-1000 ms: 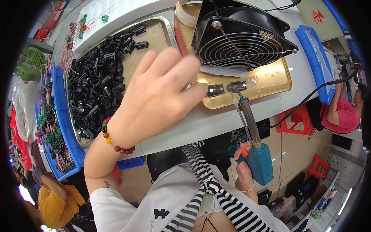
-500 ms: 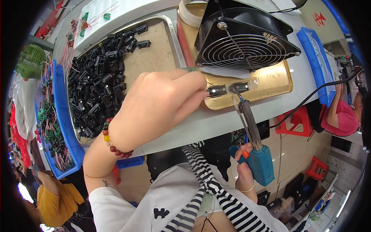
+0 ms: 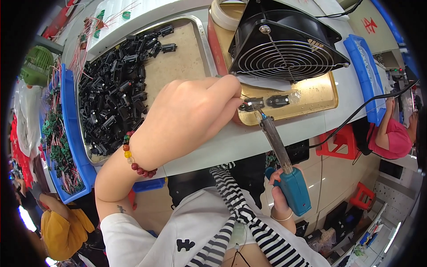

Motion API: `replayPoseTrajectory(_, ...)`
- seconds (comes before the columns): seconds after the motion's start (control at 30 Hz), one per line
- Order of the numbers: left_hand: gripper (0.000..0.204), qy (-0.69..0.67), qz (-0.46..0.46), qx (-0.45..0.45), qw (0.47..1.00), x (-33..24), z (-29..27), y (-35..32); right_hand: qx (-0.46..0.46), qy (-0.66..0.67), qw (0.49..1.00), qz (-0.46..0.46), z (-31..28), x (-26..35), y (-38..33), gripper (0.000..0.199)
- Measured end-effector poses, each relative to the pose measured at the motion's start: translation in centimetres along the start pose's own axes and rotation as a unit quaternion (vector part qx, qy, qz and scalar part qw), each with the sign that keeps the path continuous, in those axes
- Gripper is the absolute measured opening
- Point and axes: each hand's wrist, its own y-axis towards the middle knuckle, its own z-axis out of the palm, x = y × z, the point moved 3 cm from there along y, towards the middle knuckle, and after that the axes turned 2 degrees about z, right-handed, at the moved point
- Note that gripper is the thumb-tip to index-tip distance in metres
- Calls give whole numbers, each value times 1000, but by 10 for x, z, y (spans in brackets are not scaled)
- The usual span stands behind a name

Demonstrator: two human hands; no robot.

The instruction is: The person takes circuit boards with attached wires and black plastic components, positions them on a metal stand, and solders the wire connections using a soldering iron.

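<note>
Our left hand [image 3: 187,115] covers whatever its fingertips pinch, so we cannot tell how it grips the small connector [image 3: 252,105] at the tray edge; only the connector's right end shows. The iron's tip [image 3: 262,115] is too fine for us to tell whether it touches that connector. Our right hand [image 3: 280,200] is mostly hidden behind the blue handle [image 3: 295,190], with only the thumb and wrist showing. The fan [image 3: 284,44] hides the back of the gold tray [image 3: 318,95], and its top is cut by the frame. The black parts [image 3: 111,93] in the steel tray blur into a heap. The person at right [image 3: 391,133] is cut by the dark rim.
</note>
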Motion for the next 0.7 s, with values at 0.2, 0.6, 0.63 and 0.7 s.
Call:
replayPoseTrajectory(0.2,8,4,4,4,1000,-1,-1,1,10,-20,1000,-18,-1,-3,0,27)
replayPoseTrajectory(0.6,8,19,-1,18,1000,0,1,0,23,-26,999,-31,-2,-7,-1,23)
replayPoseTrajectory(0.63,8,19,-1,18,1000,0,2,0,23,-26,999,-31,-3,-6,-1,23)
replayPoseTrajectory(0.7,8,22,-4,21,1000,1,2,0,41,-40,998,-29,-3,-4,0,23)
